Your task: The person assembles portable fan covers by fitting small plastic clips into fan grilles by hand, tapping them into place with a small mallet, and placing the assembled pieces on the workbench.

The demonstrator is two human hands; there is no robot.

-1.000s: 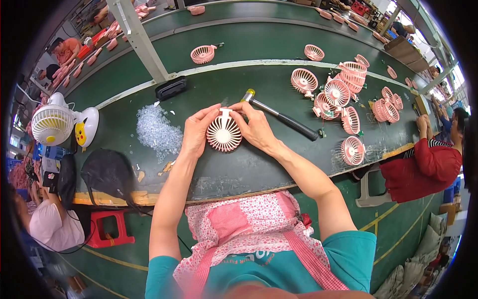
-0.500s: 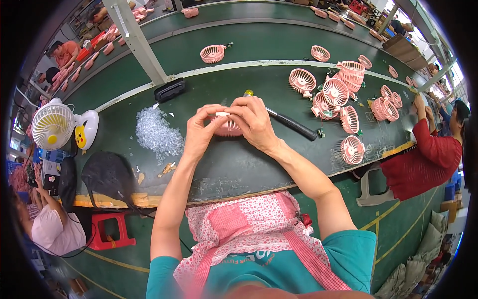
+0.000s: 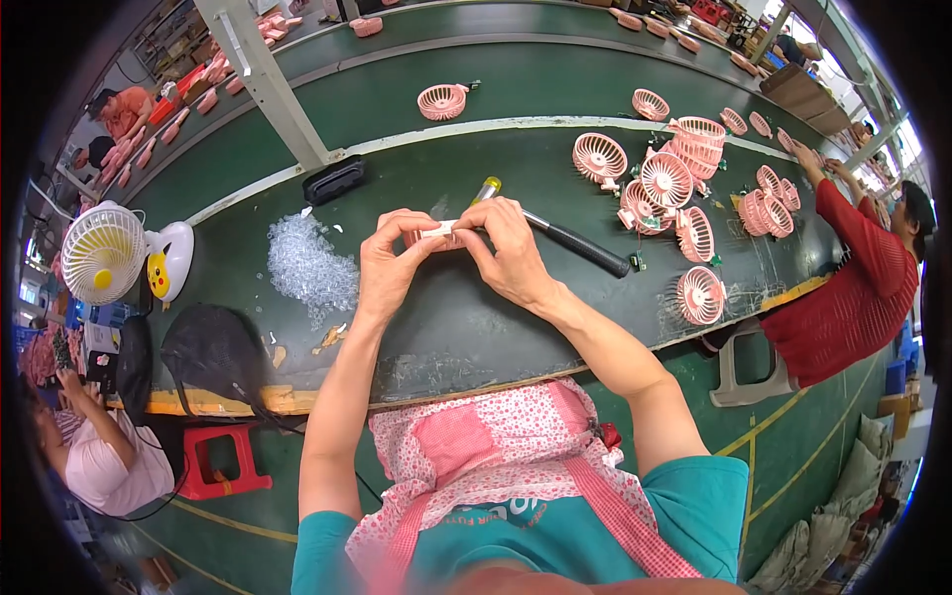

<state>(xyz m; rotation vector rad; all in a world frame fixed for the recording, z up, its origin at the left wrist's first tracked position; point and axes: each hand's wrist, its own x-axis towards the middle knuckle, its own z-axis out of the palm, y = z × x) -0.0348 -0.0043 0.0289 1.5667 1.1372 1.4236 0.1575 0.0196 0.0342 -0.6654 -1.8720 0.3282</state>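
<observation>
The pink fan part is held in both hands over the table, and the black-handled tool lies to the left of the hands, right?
Not quite. The head view shows the black-handled tool lying to the right of the hands, not the left. The left hand and right hand do hold the pink fan part over the table.

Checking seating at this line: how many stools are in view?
2. A red stool stands on the floor at the person's left, below the bench edge; a grey stool is at the right, under the co-worker in red. Others may be hidden.
</observation>
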